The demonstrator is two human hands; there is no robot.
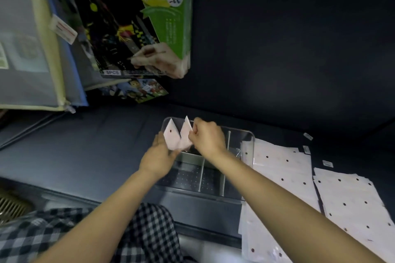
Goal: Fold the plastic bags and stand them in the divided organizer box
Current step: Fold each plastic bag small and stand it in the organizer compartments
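Observation:
A clear divided organizer box [249, 134] lies on the dark surface in front of me. Two white plastic bags folded into triangles stand at its far left end. My left hand [157, 157] holds the left triangle [171, 134] from below and behind. My right hand [208, 136] pinches the right triangle [185, 129] at its edge, above the box. The box's near compartments [186, 174] hold nothing that I can see.
Flat white plastic bags [284, 168] with dark dots lie in overlapping sheets to the right of the box, more of them [350, 200] further right. A green packaged box [149, 17] and a zip folder [27, 49] stand at the back left. Checked cloth [139, 235] covers my lap.

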